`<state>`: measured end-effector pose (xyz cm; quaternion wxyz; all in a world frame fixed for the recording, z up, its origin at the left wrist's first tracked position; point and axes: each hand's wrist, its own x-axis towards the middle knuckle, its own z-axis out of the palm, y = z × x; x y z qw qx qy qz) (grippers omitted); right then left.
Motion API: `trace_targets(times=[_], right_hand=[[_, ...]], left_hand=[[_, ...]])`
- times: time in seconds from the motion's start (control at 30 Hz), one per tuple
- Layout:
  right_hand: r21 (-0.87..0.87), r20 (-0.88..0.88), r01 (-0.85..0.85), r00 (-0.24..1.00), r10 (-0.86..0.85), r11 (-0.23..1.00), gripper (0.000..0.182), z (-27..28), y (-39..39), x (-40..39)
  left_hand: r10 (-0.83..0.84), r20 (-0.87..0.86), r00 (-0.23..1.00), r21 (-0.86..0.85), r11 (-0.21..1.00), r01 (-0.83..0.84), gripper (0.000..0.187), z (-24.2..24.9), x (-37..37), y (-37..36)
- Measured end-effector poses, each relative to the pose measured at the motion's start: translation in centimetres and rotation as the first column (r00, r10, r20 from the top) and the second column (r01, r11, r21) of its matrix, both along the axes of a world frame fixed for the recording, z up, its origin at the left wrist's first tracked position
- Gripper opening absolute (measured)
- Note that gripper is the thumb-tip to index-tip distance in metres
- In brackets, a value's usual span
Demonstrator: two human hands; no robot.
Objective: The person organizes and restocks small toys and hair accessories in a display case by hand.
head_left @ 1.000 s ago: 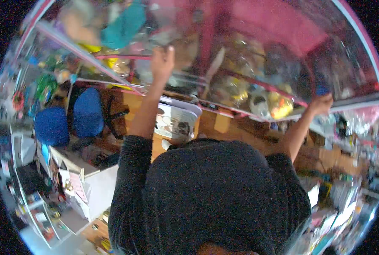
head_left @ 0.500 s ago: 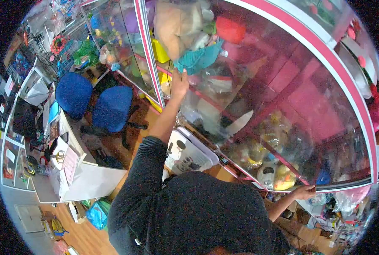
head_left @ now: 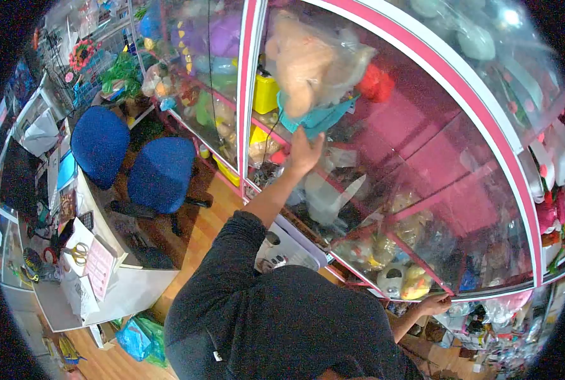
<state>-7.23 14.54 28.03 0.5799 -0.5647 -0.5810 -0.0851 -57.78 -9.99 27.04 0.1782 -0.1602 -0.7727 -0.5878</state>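
My left hand (head_left: 306, 154) reaches into the glass-fronted display cabinet (head_left: 249, 63), its fingers at the front rim of a teal basket (head_left: 320, 121). A large peach-coloured plush toy (head_left: 304, 66) in clear plastic stands in or just behind the basket. My right hand (head_left: 435, 304) is low at the right, fingers bent over the bottom edge of the cabinet's glass panel. A yellow container (head_left: 265, 95) stands left of the basket, and a red item (head_left: 376, 83) lies to its right. Below the hand inside the cabinet is a pale, long-eared plush toy (head_left: 325, 197).
Two blue office chairs (head_left: 161, 174) stand left of me beside a cluttered desk (head_left: 133, 288). A white and lilac box (head_left: 288, 244) sits on the floor against the cabinet. Bagged toys (head_left: 415, 282) fill the lower shelf, and a blue plastic bag (head_left: 135, 339) lies behind me.
The head view has shifted, so the cabinet sits differently in it. My left hand has moved from the basket's left corner along its front rim. My right hand stays at the panel's lower edge.
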Motion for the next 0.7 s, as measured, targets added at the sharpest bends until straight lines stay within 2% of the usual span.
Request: trace_targets(times=[0.07, 0.1, 0.17, 0.2, 0.23, 0.27, 0.3, 0.33, 0.37, 0.4, 0.47, 0.5, 0.53, 0.6, 0.63, 0.7], right_hand=[[-0.044, 0.017, -0.024, 1.000, 0.025, 0.999, 0.041, -0.4, -0.9, -1.0], [-0.087, -0.012, -0.031, 0.999, 0.030, 0.996, 0.041, -0.5, -1.3, -1.5], [-0.038, 0.029, -0.048, 0.998, 0.049, 0.998, 0.041, -0.8, -1.8, -3.0], [0.011, 0.065, -0.052, 0.997, 0.052, 0.999, 0.040, -0.9, -1.9, -3.8], [-0.104, 0.016, -0.019, 1.000, 0.020, 0.994, 0.038, -1.0, -1.8, -4.7], [-0.104, 0.016, -0.033, 0.999, 0.035, 0.994, 0.038, -0.9, -2.0, -5.8], [-0.072, 0.048, -0.084, 0.995, 0.088, 0.994, 0.037, -0.7, -2.4, -6.8], [-0.041, 0.081, -0.136, 0.987, 0.139, 0.990, 0.036, -0.4, -2.8, -8.0], [-0.056, 0.023, -0.178, 0.984, 0.179, 0.982, 0.034, 0.9, -4.4, -10.1], [-0.058, 0.024, -0.186, 0.982, 0.187, 0.981, 0.034, 1.3, -4.7, -11.4], [-0.042, 0.022, -0.243, 0.969, 0.244, 0.969, 0.034, 1.8, -5.5, -13.1], [0.005, 0.024, -0.323, 0.946, 0.323, 0.946, 0.035, 2.0, -5.9, -13.7], [0.009, 0.022, -0.308, 0.951, 0.308, 0.951, 0.035, 1.9, -6.0, -13.9], [0.037, 0.126, -0.316, 0.943, 0.309, 0.948, 0.036, 1.6, -5.6, -13.9], [0.016, 0.073, -0.317, 0.946, 0.315, 0.948, 0.037, 2.7, -7.5, -14.7], [0.003, 0.024, -0.303, 0.953, 0.302, 0.953, 0.037, 2.7, -8.0, -14.5]], left_hand=[[-0.086, -0.058, 0.995, 0.023, 0.996, 0.087, 0.071, -0.5, -0.3, 0.0], [-0.073, -0.055, 0.996, 0.023, 0.997, 0.074, 0.071, -0.3, -0.1, -0.1], [-0.095, 0.054, 0.994, -0.042, 0.994, 0.097, 0.075, 1.3, 1.3, -0.7], [-0.078, 0.055, 0.995, -0.039, 0.996, 0.080, 0.075, 1.1, 1.5, -0.6], [-0.136, 0.083, 0.987, -0.047, 0.989, 0.140, 0.077, 0.8, 1.6, -0.4], [-0.195, 0.113, 0.974, -0.055, 0.978, 0.202, 0.079, 0.4, 1.6, -0.2], [-0.181, 0.114, 0.977, -0.056, 0.980, 0.189, 0.079, 0.1, 1.8, 0.1], [-0.225, 0.053, 0.973, -0.046, 0.973, 0.227, 0.081, -0.2, 1.8, 0.4], [-0.268, -0.008, 0.963, -0.039, 0.963, 0.268, 0.082, -0.3, 2.0, 0.5], [-0.260, -0.007, 0.965, -0.040, 0.965, 0.260, 0.082, -0.5, 2.2, 0.7], [-0.418, 0.101, 0.903, -0.087, 0.900, 0.427, 0.085, -0.9, 2.9, 1.0], [-0.429, 0.100, 0.898, -0.088, 0.895, 0.437, 0.085, -1.2, 3.2, 1.2], [-0.452, 0.110, 0.885, -0.093, 0.882, 0.462, 0.086, -1.3, 3.6, 1.6], [-0.502, 0.127, 0.855, -0.100, 0.852, 0.515, 0.089, -1.6, 4.3, 2.5], [-0.519, 0.122, 0.846, -0.096, 0.842, 0.531, 0.089, -1.1, 4.9, 2.4], [-0.614, 0.221, 0.758, -0.139, 0.750, 0.647, 0.092, 0.1, 5.6, 2.0]])
